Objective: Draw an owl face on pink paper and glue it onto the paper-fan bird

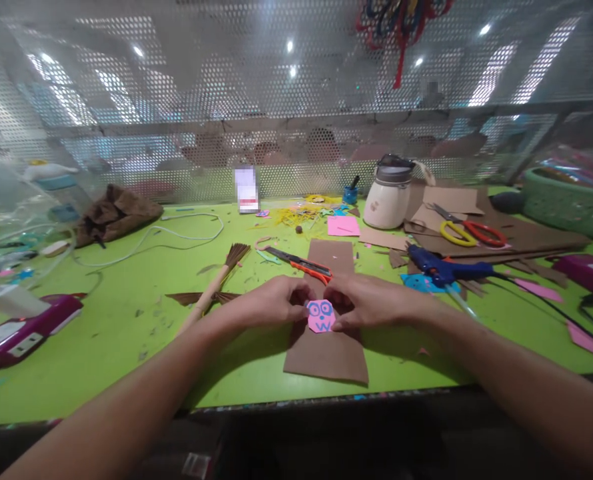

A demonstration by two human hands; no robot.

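A small pink paper [321, 317] with a blue drawn face lies over a long brown cardboard strip [326, 357] near the table's front edge. My left hand [281, 300] pinches the paper's left edge, and my right hand [364, 301] has its fingers closed at the right edge. Just beyond both hands, orange-handled scissors [301, 263] lie partly on the strip. To the left of my left hand is a wooden stick with a brown fringed end [221, 273].
On the green table [111, 320], a blue glue gun [441, 267] and its cord lie right of my right hand. Behind stand a white jar [387, 200] and more scissors [471, 233] on cardboard. A purple power strip [31, 327] is far left.
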